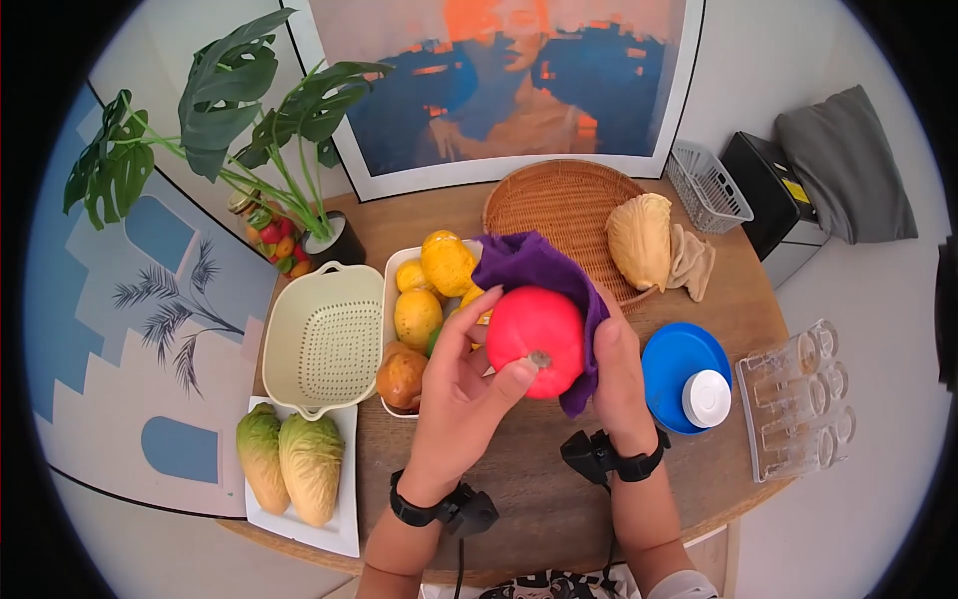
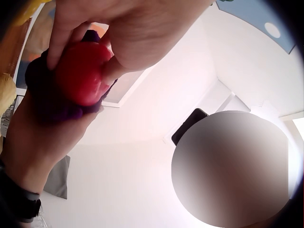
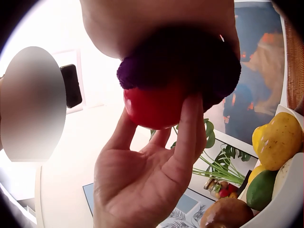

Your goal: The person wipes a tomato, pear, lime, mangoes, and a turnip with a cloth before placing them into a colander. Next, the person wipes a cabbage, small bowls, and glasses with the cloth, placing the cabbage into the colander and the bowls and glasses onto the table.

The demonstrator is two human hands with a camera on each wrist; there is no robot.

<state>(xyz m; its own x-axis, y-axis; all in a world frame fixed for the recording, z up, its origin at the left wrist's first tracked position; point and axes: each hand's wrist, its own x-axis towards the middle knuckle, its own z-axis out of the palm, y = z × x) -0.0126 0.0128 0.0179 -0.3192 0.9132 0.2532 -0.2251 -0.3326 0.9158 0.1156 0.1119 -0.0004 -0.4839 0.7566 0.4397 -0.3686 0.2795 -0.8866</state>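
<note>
Above the middle of the table, both hands hold a shiny red pumpkin with a short tan stem facing up. My left hand grips it from the left, thumb beside the stem and fingers along its side. A purple cloth wraps the far and right sides of the pumpkin. With my right hand I hold the cloth against it. In the right wrist view the cloth covers the pumpkin's upper part, and the left fingertips touch its lower side. The right fingers are mostly hidden behind the cloth.
Behind the left hand stands a white container of yellow and brown produce. Left are a pale colander and a white plate with two cabbages. A wicker tray, blue plate and glass mugs lie back and right.
</note>
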